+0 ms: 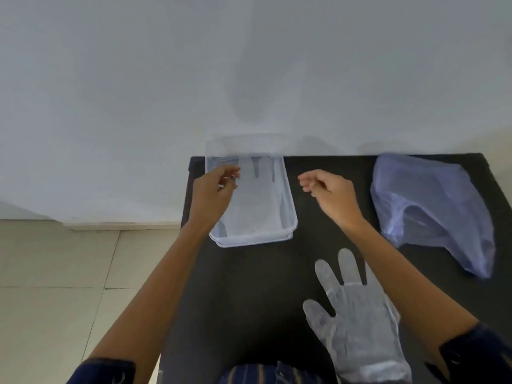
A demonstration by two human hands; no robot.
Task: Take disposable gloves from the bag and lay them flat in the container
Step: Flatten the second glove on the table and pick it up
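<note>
A clear plastic container stands at the table's far left, its far end over the table edge. One translucent disposable glove lies flat inside it, fingers pointing away from me. My left hand hovers over the container's left rim, thumb and fingers slightly apart at the glove's edge, gripping nothing that I can see. My right hand hangs just right of the container, fingers loosely curled and empty. A second glove lies flat on the table near me, partly under my right forearm. The bluish bag lies crumpled at the right.
The black table is small; its left edge drops to a tiled floor and its far edge meets a white wall. Bare table surface lies between the container and the near glove.
</note>
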